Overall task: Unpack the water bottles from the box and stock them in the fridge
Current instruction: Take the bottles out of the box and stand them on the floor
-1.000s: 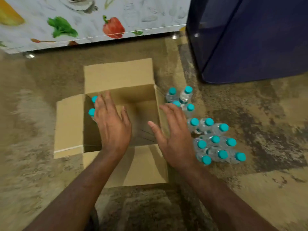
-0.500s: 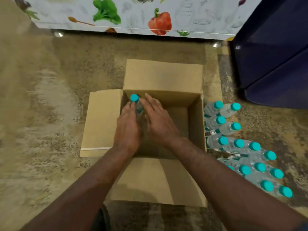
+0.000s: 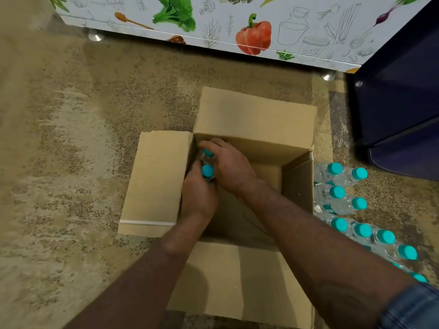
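Note:
An open cardboard box (image 3: 256,119) sits on the floor with its flaps spread out. Two clear water bottles with teal caps stand in its far left corner. My left hand (image 3: 198,198) grips the nearer bottle (image 3: 207,170) around its neck. My right hand (image 3: 231,163) curls around the farther bottle (image 3: 208,153), whose cap just shows under my fingers. Several more teal-capped bottles (image 3: 337,192) stand grouped on the floor right of the box. The dark blue fridge (image 3: 401,96) stands at the right, its door closed.
A cabinet with a vegetable-print front (image 3: 249,24) on metal feet runs along the back. The speckled brown floor (image 3: 71,138) spreads out to the left of the box. The box's near flap (image 3: 240,281) lies flat toward me.
Both hands moved from hovering flat over the box down into its far left corner and closed around the two bottles there. The view shifted left and closer.

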